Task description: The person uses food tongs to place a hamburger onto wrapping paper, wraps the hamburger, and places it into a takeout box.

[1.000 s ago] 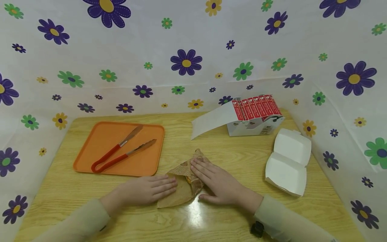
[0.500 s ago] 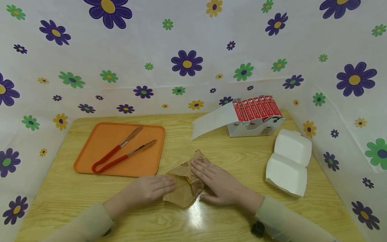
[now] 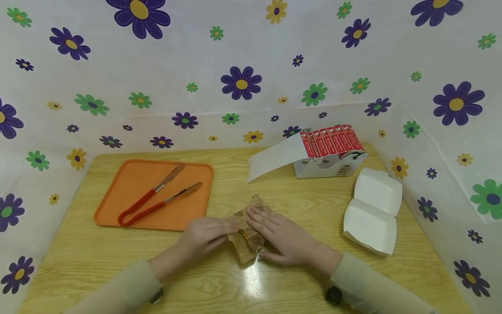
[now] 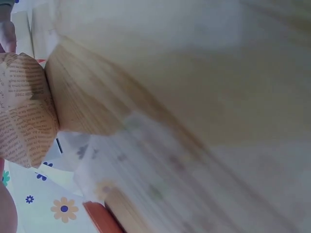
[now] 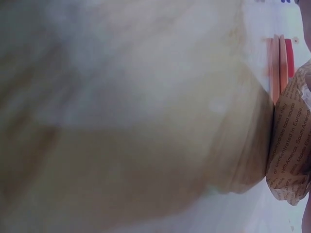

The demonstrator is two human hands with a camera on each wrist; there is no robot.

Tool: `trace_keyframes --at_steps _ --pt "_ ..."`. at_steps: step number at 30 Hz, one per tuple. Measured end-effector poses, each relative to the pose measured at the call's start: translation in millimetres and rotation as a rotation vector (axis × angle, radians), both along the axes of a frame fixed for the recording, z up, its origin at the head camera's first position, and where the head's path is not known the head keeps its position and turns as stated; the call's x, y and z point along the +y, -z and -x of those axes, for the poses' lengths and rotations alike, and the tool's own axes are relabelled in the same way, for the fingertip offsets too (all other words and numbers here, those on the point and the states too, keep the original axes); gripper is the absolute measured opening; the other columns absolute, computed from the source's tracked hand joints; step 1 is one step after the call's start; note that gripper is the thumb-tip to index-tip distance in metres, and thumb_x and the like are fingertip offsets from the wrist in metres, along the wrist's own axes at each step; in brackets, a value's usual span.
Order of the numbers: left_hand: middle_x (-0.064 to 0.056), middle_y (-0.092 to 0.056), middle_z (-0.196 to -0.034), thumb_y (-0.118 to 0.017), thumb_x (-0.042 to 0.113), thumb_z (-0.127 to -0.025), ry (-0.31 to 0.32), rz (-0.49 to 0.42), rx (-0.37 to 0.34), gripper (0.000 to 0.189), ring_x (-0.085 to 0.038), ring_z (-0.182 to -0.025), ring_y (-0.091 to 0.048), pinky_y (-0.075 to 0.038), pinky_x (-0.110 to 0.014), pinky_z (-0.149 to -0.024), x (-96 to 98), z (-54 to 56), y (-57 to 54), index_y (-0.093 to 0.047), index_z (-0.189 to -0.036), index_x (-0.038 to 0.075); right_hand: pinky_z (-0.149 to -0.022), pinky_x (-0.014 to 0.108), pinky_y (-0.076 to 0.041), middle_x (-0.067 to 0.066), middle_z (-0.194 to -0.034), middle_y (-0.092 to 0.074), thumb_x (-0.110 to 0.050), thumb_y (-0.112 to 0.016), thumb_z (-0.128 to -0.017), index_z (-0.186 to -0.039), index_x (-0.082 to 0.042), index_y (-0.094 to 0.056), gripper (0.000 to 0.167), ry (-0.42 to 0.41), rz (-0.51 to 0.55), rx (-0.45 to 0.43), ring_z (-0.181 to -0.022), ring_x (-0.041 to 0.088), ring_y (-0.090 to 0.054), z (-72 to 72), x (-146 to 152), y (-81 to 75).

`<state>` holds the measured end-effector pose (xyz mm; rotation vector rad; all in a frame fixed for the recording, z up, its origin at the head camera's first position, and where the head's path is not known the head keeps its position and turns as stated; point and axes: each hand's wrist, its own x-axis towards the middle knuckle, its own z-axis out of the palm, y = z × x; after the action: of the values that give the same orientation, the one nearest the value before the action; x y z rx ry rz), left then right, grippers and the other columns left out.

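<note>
Printed brown wrapping paper is folded around some food on the table between the two hands. A bit of orange filling shows in the gap between the folds. The left hand pinches the left side of the paper, its thumb mostly hidden. On the right side, the right hand lies with straight fingers over the paper, thumb apart and near the table. In the left wrist view the paper stands up as a crumpled, text-printed bundle; the right wrist view shows the paper's printed side.
An orange tray with red-handled tongs is at the left. Behind, a white holder carries several red-and-white boxes, its white flap slanting left. An unfolded white carton lies right. Flowered cloth surrounds the table.
The left hand has moved right and brought the paper's left flap in over the bundle, going from straight fingers to a pinch. The right hand has stayed in place.
</note>
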<state>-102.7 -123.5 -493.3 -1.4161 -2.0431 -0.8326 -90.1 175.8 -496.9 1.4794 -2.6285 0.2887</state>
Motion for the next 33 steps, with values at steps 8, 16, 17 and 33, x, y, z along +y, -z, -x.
trace_keyframes --at_steps 8,16,17,33 --pt "-0.003 -0.084 -0.108 -0.070 0.015 -0.103 -0.066 -0.038 -0.104 0.017 -0.018 -0.094 -0.082 -0.066 -0.029 -0.085 13.0 4.2 0.3 -0.082 -0.112 0.008 -0.133 0.047 -0.029 0.012 -0.176 -0.027 -0.052 -0.060 -0.104 -0.167 -0.005 -0.030 0.084 -0.011 0.006 -0.041 -0.164 0.028 -0.027 0.6 0 -6.1" --pt "-0.009 -0.084 -0.105 -0.086 0.001 -0.082 -0.160 -0.138 -0.253 0.024 -0.024 -0.095 -0.082 -0.066 -0.031 -0.088 31.6 10.9 5.5 -0.083 -0.105 0.006 -0.134 0.047 -0.026 0.011 -0.177 -0.025 -0.050 -0.060 -0.104 -0.167 -0.006 -0.033 0.081 -0.002 -0.007 -0.059 -0.165 0.028 -0.026 1.4 3 -8.6" --pt "-0.009 -0.084 -0.106 -0.086 0.001 -0.082 -0.171 -0.149 -0.278 0.023 -0.024 -0.096 -0.082 -0.066 -0.031 -0.089 33.8 12.0 6.1 -0.083 -0.105 0.006 -0.134 0.047 -0.027 0.012 -0.177 -0.026 -0.050 -0.060 -0.104 -0.166 -0.006 -0.035 0.080 -0.002 -0.009 -0.061 -0.164 0.029 -0.026 1.4 3 -8.9" --pt "-0.010 -0.080 -0.123 -0.077 0.002 -0.095 -0.164 -0.213 -0.622 0.015 -0.028 -0.115 -0.077 -0.062 -0.036 -0.103 51.4 20.9 9.7 -0.082 -0.108 0.005 -0.125 0.052 -0.043 0.016 -0.155 -0.052 -0.042 -0.074 -0.094 -0.139 -0.008 -0.064 0.057 -0.050 0.111 0.026 -0.147 0.034 -0.049 5.5 8 -4.0"
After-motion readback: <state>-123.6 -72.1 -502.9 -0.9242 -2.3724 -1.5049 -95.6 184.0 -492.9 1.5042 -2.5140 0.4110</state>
